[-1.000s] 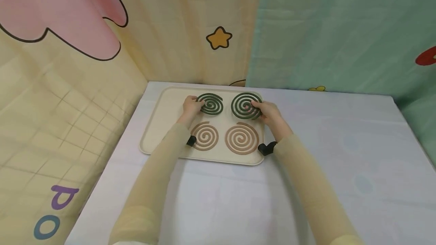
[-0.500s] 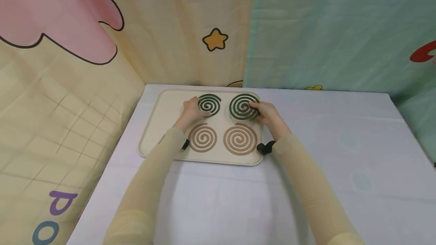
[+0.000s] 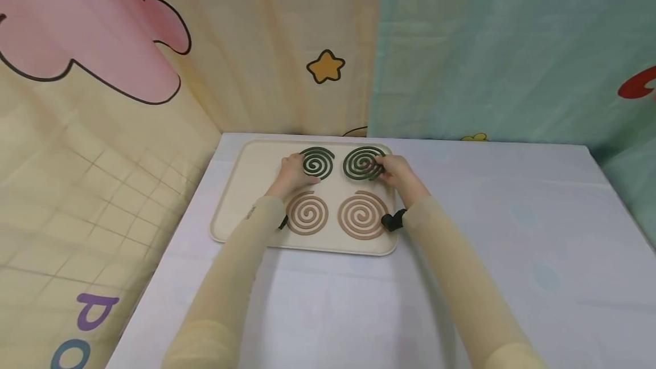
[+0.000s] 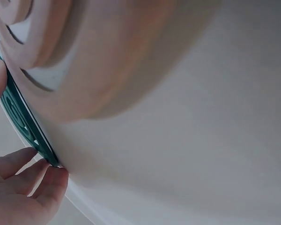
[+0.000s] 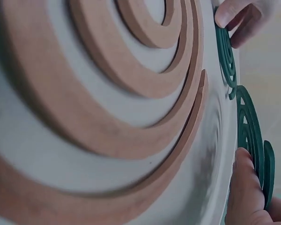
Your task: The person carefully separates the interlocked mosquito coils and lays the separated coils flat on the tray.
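Observation:
In the head view my left hand [image 3: 293,175] spans the left green mosquito coil [image 3: 315,165], which lies flat on the cream tray [image 3: 251,187]. The left wrist view shows thumb and fingertips at opposite edges of that green coil [image 4: 18,112]. A second green mosquito coil [image 3: 361,164] is pinched at its right side by my right hand [image 3: 401,174]. In the right wrist view this coil [image 5: 249,122] stands slightly tilted, close over the tray, with the thumb on its face. Two tan mosquito coils, left [image 3: 308,213] and right [image 3: 362,215], lie in the near row.
A white-covered table [image 3: 487,255] carries the tray and stretches away to its right. Printed curtains, one yellow [image 3: 266,84] and one green [image 3: 487,61], hang behind the far edge. The tray's left part is bare, and its low rim runs all round.
My left thumb has shifted from the face of its green coil down to the near edge. The right hand has brought its green coil slightly leftward and lower toward the tray.

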`<state>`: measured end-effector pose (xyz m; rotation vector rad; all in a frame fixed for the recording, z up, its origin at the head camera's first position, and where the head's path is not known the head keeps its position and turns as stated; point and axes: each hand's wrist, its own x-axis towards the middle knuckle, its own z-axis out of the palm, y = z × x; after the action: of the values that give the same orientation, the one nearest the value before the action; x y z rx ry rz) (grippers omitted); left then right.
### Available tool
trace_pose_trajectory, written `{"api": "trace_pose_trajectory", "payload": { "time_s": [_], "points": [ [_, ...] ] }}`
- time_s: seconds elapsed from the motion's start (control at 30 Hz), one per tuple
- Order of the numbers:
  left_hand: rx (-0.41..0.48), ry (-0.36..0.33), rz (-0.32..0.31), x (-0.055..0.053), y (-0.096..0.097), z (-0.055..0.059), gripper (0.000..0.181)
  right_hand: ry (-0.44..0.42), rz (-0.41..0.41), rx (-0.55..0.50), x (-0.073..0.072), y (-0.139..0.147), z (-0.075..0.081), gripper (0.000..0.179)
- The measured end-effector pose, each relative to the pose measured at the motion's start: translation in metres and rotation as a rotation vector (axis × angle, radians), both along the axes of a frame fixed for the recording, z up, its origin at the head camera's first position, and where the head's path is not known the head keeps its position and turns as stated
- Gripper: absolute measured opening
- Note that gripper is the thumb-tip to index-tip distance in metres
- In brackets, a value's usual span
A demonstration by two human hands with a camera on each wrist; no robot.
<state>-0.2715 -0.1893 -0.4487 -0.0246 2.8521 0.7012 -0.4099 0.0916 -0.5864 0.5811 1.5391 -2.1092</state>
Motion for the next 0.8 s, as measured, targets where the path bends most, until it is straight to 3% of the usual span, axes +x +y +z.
{"api": "trace_pose_trajectory", "payload": {
  "time_s": [0.17,0.23,0.3,0.4,0.47,0.5,0.6,0.8],
  "points": [
    [0.001,0.001,-0.002,0.001,0.003,-0.005,0.088,0.013,0.013,0.047,-0.007,-0.002,-0.009,0.022],
    [-0.002,0.0,-0.005,0.0,0.003,-0.006,0.088,0.024,0.034,0.128,0.025,-0.01,0.036,0.037],
    [-0.003,-0.002,-0.005,0.0,0.004,-0.007,0.088,0.08,0.08,0.209,0.05,-0.014,0.068,0.052],
    [0.003,-0.003,-0.004,0.0,0.004,-0.006,0.087,0.147,0.182,0.434,0.098,-0.024,0.133,0.073],
    [0.006,-0.005,-0.004,0.001,0.003,-0.005,0.086,0.216,0.258,0.608,0.103,-0.022,0.135,0.076],
    [0.009,-0.006,-0.003,0.001,0.002,-0.005,0.086,0.232,0.301,0.711,0.109,-0.024,0.143,0.072],
    [0.002,-0.002,-0.006,0.002,0.001,-0.004,0.087,0.341,0.39,0.925,0.117,-0.024,0.15,0.071],
    [0.0,0.003,-0.006,0.005,0.0,0.001,0.087,0.464,0.569,1.157,0.12,-0.033,0.153,0.075]
  ]
}}
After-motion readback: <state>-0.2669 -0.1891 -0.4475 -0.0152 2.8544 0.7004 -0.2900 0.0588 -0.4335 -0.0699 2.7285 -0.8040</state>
